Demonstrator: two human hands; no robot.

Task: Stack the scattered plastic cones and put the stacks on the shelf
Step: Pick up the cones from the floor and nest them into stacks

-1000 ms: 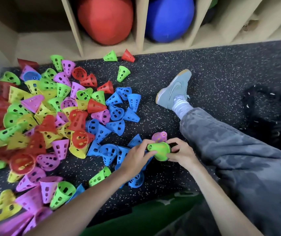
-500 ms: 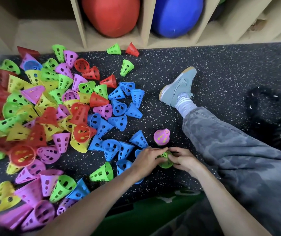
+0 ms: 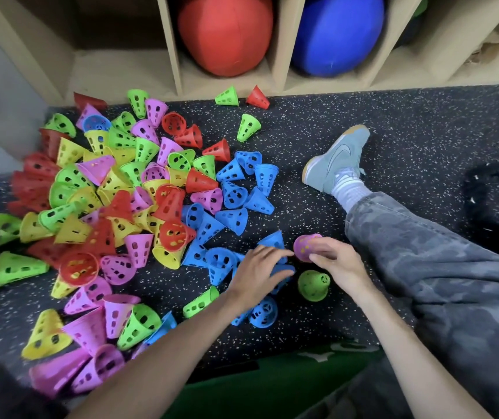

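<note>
The right hand (image 3: 334,261) pinches a purple cone (image 3: 302,247); a green cone (image 3: 313,285) stands just below it. The left hand (image 3: 257,276), fingers spread and holding nothing, hovers over blue cones (image 3: 221,264).

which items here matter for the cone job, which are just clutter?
Job:
- scattered cones
- purple cone, held by right hand
- green cone
- left hand, reaching over blue cones
- shelf

Clutter:
- red ball
- blue ball
- shoe
</note>
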